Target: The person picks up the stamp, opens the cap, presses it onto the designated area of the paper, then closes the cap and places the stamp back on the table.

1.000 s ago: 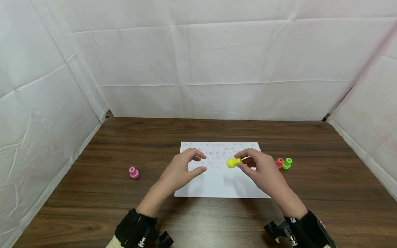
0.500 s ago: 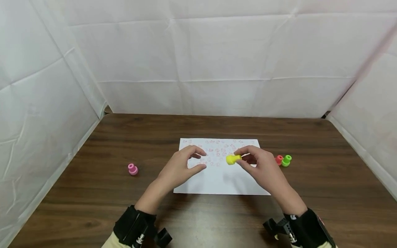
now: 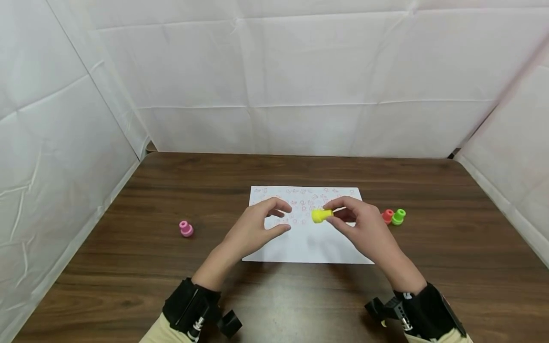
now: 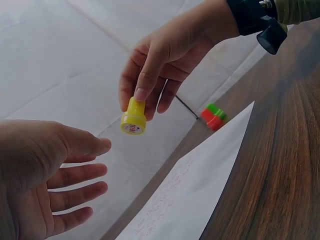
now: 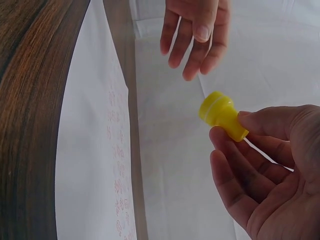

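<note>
My right hand point(image 3: 360, 224) pinches a yellow stamp point(image 3: 320, 216) by its narrow end, held above a sheet of white paper point(image 3: 309, 245). In the left wrist view the round end of the yellow stamp point(image 4: 133, 126) shows a small reddish print. My left hand point(image 3: 257, 226) hovers over the paper's left part, thumb and fingers apart, with nothing in it. Between the left fingertips and the stamp there is a gap. Small red prints cover the paper's upper half, partly hidden by the hands.
A pink stamp point(image 3: 186, 229) stands at the left on the brown wooden table point(image 3: 128, 276). Right of the paper, a red stamp point(image 3: 388, 216) and a green stamp point(image 3: 398, 217) stand side by side. White sheeting point(image 3: 300, 71) rises behind the table and along both sides.
The whole head view has shifted, so the table and paper sit slightly higher in it. My right hand keeps its pinch on the yellow stamp, and the left hand stays apart from it.
</note>
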Tool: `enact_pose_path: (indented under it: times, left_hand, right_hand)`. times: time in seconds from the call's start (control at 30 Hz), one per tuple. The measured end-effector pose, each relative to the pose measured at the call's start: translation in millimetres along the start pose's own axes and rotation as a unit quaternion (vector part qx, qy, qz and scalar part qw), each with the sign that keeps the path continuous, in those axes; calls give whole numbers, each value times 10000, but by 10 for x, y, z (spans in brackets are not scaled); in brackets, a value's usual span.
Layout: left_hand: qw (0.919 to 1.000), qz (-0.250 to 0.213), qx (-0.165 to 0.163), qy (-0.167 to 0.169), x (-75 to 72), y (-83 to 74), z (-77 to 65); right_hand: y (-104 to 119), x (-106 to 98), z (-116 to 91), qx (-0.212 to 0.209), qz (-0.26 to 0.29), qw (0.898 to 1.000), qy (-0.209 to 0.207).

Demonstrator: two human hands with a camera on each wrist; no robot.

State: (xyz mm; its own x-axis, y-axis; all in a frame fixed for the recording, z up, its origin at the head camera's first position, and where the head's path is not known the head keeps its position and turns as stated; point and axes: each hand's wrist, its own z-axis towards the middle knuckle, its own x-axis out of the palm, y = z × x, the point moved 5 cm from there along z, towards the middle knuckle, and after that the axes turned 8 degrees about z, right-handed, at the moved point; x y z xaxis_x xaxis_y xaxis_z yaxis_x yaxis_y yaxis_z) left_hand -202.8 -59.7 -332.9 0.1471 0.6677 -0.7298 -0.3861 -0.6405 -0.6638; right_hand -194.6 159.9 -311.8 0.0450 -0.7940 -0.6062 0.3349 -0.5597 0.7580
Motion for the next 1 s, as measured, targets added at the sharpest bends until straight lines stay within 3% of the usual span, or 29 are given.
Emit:
enact_pose_path:
  times: [0.6, 1.0]
  left_hand:
    - [9989, -371, 213, 176, 123, -58, -15]
    - [9976, -555, 319, 245, 195, -73, -30]
  right_hand:
    - [11, 131, -49, 87, 309, 9992, 241]
    - [26, 193, -68, -75, 506, 9982, 327]
